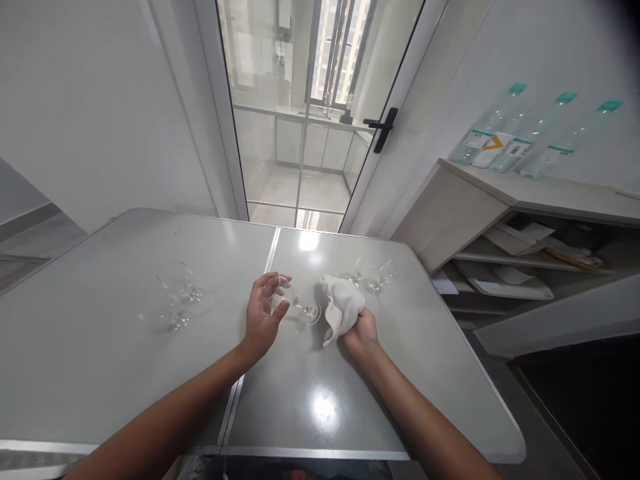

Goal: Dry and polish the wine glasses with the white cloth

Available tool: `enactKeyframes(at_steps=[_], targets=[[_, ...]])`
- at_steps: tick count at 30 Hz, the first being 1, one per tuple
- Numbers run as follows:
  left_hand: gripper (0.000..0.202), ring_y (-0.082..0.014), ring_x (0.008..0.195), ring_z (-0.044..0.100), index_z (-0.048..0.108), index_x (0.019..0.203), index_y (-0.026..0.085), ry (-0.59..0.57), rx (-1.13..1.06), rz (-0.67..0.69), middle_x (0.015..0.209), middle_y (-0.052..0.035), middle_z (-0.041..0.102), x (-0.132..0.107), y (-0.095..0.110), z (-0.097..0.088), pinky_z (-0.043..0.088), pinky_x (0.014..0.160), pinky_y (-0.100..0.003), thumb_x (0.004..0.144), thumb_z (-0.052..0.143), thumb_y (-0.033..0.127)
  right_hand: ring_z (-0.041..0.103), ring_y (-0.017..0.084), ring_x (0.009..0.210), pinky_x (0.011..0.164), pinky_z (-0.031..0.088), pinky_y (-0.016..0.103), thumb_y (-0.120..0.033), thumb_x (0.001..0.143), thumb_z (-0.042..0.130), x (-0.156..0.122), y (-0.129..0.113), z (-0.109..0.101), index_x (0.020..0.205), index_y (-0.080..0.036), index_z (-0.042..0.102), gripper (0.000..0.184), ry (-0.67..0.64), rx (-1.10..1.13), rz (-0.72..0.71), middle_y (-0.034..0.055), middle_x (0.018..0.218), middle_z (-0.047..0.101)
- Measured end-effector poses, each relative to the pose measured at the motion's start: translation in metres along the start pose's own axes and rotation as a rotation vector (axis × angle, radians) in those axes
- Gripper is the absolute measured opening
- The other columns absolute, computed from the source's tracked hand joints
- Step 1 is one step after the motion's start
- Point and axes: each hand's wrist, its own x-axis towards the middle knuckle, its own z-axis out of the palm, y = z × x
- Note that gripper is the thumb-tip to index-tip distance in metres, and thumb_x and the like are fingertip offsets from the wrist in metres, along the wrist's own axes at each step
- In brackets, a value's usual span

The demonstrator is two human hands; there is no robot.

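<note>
My left hand (263, 310) is wrapped round the bowl of a clear stemmed glass (300, 308), over the middle of the table. The glass is tilted on its side, its foot pointing right. In my right hand (363, 333) is a bunched white cloth (343, 307), just right of the glass's foot and apart from it. Behind the cloth, several more clear stemmed glasses (374, 283) are partly hidden. On the left half of the table are other stemmed glasses (177, 320), hard to make out against the grey top.
The grey folding table (100, 360) has a metal seam and edge. A wooden shelf unit (480, 190) at the right bears several clear bottles (545, 133) with green caps; papers and trays lie inside. Behind the table stands a glass door (300, 140) with a black handle (384, 129).
</note>
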Motion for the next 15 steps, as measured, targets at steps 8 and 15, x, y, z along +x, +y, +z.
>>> enactKeyframes(at_steps=[8, 15], targets=[[0.067, -0.0267, 0.123, 0.06, 0.045, 0.139, 0.028, -0.124, -0.011, 0.19, 0.131, -0.0122, 0.058, -0.007, -0.009, 0.002, 0.059, 0.092, -0.044, 0.082, 0.082, 0.031, 0.069, 0.031, 0.106, 0.09, 0.055, 0.042, -0.059, 0.09, 0.055, -0.029, -0.001, 0.03, 0.1, -0.019, 0.075, 0.045, -0.158, -0.053, 0.169, 0.0089, 0.098, 0.078], [0.077, -0.0275, 0.125, 0.059, 0.044, 0.143, 0.028, -0.326, 0.131, 0.371, 0.132, -0.0138, 0.06, -0.013, -0.012, -0.001, 0.058, 0.098, -0.049, 0.079, 0.085, 0.022, 0.07, 0.03, 0.105, 0.091, 0.054, 0.04, -0.062, 0.086, 0.067, -0.03, 0.001, 0.027, 0.106, -0.014, 0.073, 0.053, -0.25, -0.145, 0.11, 0.0117, 0.101, 0.078]])
